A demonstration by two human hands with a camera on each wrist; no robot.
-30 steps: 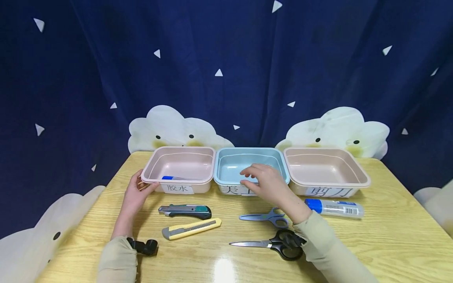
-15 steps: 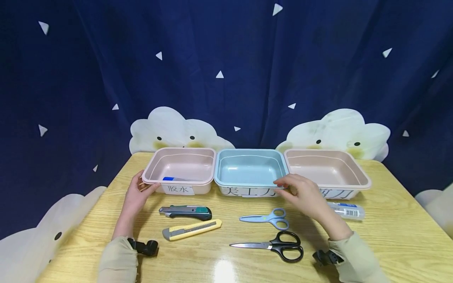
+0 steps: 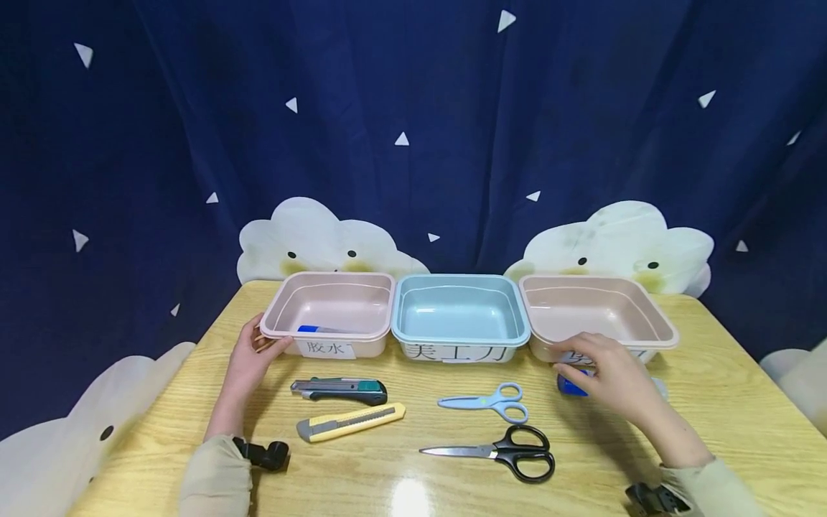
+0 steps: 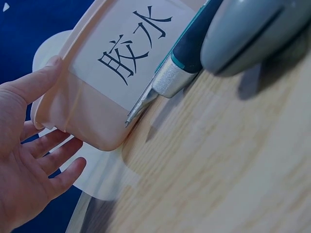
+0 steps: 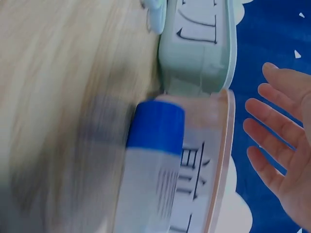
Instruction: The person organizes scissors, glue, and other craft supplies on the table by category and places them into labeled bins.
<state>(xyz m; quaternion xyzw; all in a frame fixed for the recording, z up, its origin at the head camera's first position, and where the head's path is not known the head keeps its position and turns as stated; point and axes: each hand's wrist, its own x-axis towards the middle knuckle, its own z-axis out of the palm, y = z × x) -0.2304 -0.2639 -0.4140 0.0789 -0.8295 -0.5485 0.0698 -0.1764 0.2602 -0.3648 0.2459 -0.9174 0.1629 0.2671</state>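
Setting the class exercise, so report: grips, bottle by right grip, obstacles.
Left grip on left bin's corner. Right grip empty, by bottle. Bottle unheld, lying in front of right bin. Blue scissors left of it, not in the way.

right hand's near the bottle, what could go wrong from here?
1. Roll: the bottle lies on its side, ungripped; a brush from the right hand might roll it against the right bin.
2. Nick: the green cutter points toward the left hand. I can't tell if its blade is out.
3. Shift: that hand holds the left bin by its corner; a tug could slide it.
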